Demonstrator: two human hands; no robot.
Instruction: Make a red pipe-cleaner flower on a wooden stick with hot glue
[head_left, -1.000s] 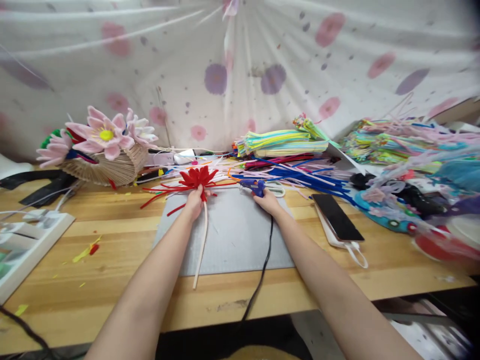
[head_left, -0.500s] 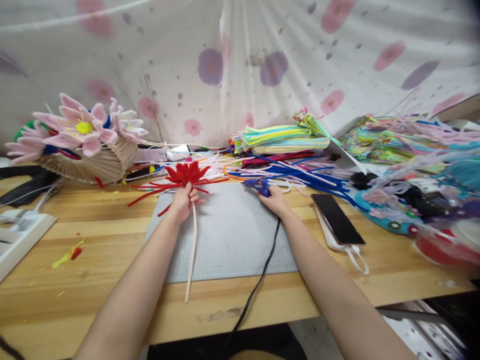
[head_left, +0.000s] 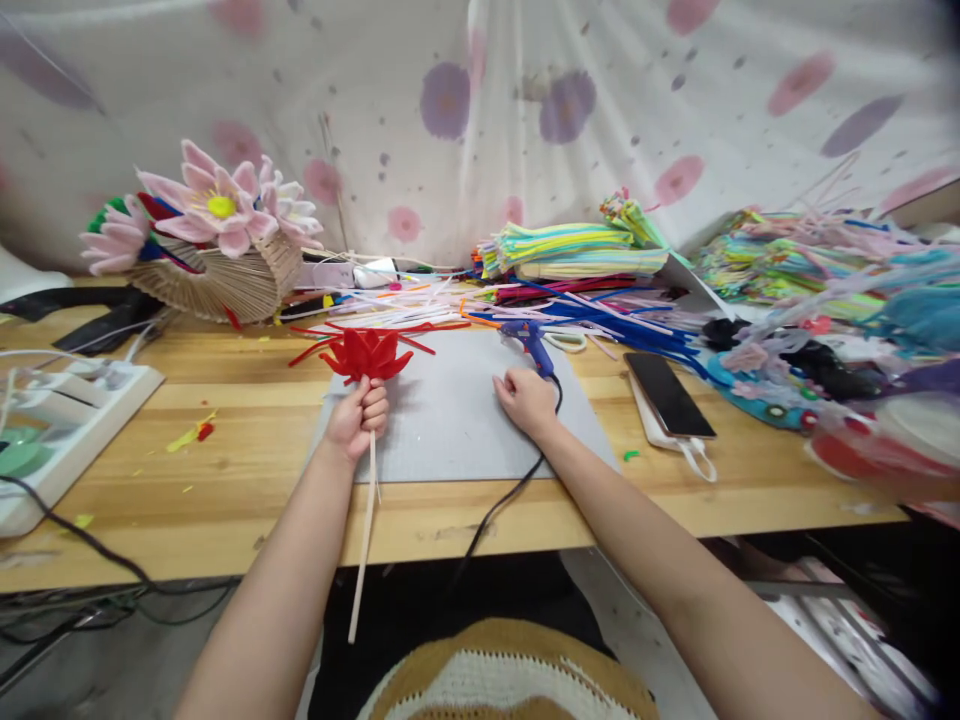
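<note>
My left hand [head_left: 360, 418] is closed around the pale stem [head_left: 362, 550] of a red pipe-cleaner flower [head_left: 367, 355], just under its petals. The bloom faces up and the stem hangs down past the table's front edge. My right hand [head_left: 527, 400] is over the right part of a grey cutting mat [head_left: 450, 400], its fingers curled in with nothing seen in them. Just beyond it a blue glue gun [head_left: 531, 345] lies on the mat, apart from the fingers. Its black cord [head_left: 510, 495] runs under my right wrist and off the front edge.
Loose red pipe cleaners [head_left: 420, 328] lie behind the flower. Bundled pipe cleaners [head_left: 570, 250] are piled at the back. A phone [head_left: 670, 395] rests on a white power bank at right. Leftward are a power strip [head_left: 112, 420] and a basket [head_left: 225, 285] of pink flowers.
My right hand has let go of the glue gun and drawn back toward me, leaving it on the mat. My left hand has brought the red flower slightly nearer. The view has tilted down.
</note>
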